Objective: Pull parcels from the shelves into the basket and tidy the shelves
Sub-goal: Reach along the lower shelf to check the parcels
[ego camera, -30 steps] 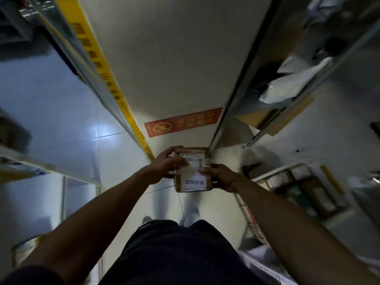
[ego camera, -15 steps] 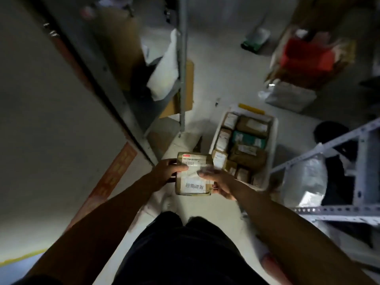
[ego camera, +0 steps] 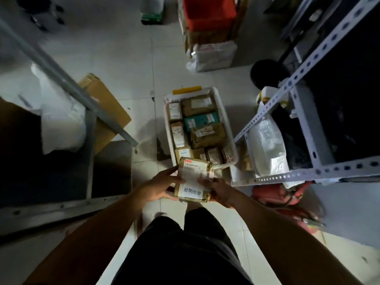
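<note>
At the far left a grey metal shelf unit (ego camera: 61, 194) stands in shadow, one slanting upright (ego camera: 67, 83) crossing in front of a white plastic bag (ego camera: 61, 120) that slumps on the shelf. Just beside the bag a flat brown carton (ego camera: 107, 108) pokes out past the shelf's edge over the pale tiled floor (ego camera: 123, 58).

Nearer the middle, the left hand (ego camera: 160, 188) grips the left side of a small brown parcel (ego camera: 193, 179), thumb lying across its top face and fingers curled beneath. The parcel (wrapped in tan tape, with a white label bearing printed characters) is held level above the floor, its far end overlapping the near edge of the white basket (ego camera: 230, 128). The right hand (ego camera: 218, 190) clasps the parcel's right side, thumb pressed on the label and the other fingers tucked under.

The basket sits on the floor, and it is packed with boxes: a brown box (ego camera: 198, 104) at the far end, a teal box (ego camera: 202, 120) just behind it, another brown box (ego camera: 207, 133) tilted on top nearer the middle, and narrow cartons along its left wall.

Beyond the basket a red crate (ego camera: 207, 11) rests on stacked cardboard, with a white bag (ego camera: 213, 56) leaning at its foot. To the right a pale perforated-steel shelf unit (ego camera: 308, 62) carries a clear-wrapped white package (ego camera: 267, 145) near its front left corner. A red bag (ego camera: 283, 198) lies on the floor below that shelf's front rail.
</note>
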The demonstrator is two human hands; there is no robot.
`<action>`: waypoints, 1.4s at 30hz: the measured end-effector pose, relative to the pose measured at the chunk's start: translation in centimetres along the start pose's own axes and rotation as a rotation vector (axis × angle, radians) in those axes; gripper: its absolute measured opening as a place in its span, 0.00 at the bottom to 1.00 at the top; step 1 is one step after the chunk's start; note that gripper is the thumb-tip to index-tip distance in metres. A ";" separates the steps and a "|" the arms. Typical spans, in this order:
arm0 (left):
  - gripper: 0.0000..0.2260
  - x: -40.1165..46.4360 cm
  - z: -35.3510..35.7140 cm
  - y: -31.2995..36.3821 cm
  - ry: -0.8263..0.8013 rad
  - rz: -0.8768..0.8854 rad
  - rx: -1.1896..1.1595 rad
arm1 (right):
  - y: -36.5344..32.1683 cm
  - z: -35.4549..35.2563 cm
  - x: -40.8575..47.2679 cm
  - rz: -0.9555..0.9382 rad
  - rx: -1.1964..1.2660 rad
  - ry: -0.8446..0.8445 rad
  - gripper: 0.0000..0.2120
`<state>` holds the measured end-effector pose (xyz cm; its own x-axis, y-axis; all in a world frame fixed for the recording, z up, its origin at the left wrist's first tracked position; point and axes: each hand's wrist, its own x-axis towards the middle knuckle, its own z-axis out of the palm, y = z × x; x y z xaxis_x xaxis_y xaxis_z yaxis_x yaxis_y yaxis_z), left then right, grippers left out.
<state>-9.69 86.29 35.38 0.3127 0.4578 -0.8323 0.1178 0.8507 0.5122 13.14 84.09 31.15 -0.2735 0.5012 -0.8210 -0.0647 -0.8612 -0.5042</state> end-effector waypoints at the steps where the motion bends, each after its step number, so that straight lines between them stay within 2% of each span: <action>1: 0.21 1.5 0.3 0.7 0.007 -0.005 0.003 | -0.4 -0.9 0.8 0.001 0.011 0.011 0.38; 6: 0.24 9.1 1.9 3.8 0.025 -0.050 -0.044 | -2.9 -6.2 5.5 0.041 0.060 0.059 0.24; 10: 0.29 15.7 2.5 3.7 0.008 -0.081 -0.058 | -3.5 -10.4 10.2 0.077 0.052 0.063 0.25; 17: 0.32 31.1 1.1 0.7 -0.008 -0.154 -0.108 | -1.6 -17.0 22.6 0.103 0.089 0.109 0.14; 21: 0.29 39.6 -0.5 -0.9 -0.046 -0.171 -0.098 | 0.8 -19.5 29.5 0.082 0.120 0.148 0.16; 25: 0.26 45.9 -1.2 -2.5 -0.051 -0.209 -0.129 | 3.0 -21.6 34.9 0.089 0.111 0.219 0.29; 29: 0.26 50.6 -1.2 -3.3 -0.061 -0.236 -0.177 | 3.6 -24.4 39.1 0.143 0.057 0.231 0.13; 34: 0.20 55.0 0.4 -3.6 -0.041 -0.224 -0.183 | 3.7 -27.6 42.7 0.143 0.059 0.244 0.18; 38: 0.20 58.8 1.9 -4.8 -0.002 -0.222 -0.196 | 3.8 -28.8 45.5 0.120 0.040 0.357 0.18; 42: 0.17 61.6 3.1 -5.7 0.032 -0.228 -0.138 | 3.7 -29.4 47.3 0.102 -0.135 0.449 0.24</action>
<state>11.86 108.87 -18.12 0.2622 0.2567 -0.9302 0.0514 0.9589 0.2791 28.21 107.10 -17.38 0.1711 0.4277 -0.8876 0.0742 -0.9039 -0.4213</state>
